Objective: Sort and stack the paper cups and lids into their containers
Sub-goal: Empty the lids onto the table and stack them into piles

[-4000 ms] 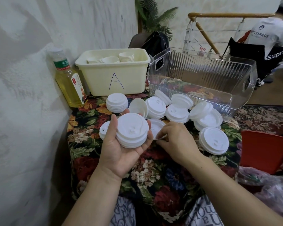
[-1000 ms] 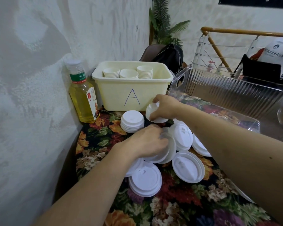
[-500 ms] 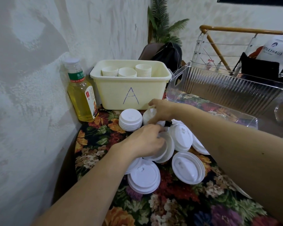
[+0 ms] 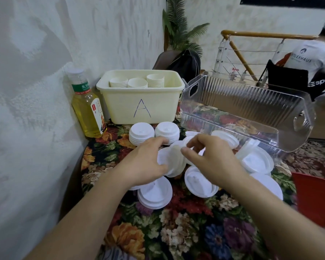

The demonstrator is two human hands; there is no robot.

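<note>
White plastic lids (image 4: 155,193) lie scattered and in short piles on the flower-patterned surface (image 4: 186,228), all round both hands. The left hand (image 4: 145,163) has its grip curled round a tilted stack of lids (image 4: 174,162), held on edge between the two hands. The right hand (image 4: 208,158) meets that stack from the other side, its fingers (image 4: 192,144) bent in a pinching grip at the top edge; whether it has hold of a lid I cannot tell. Just beyond the left hand stand two neat lid piles (image 4: 154,133), and behind them the cream bin marked A (image 4: 142,104) with paper cups (image 4: 137,81) stacked inside. Beyond the right hand sits the clear ribbed container (image 4: 248,109). A bottle of yellow liquid (image 4: 86,107) stands by the wall, left of the bin.
</note>
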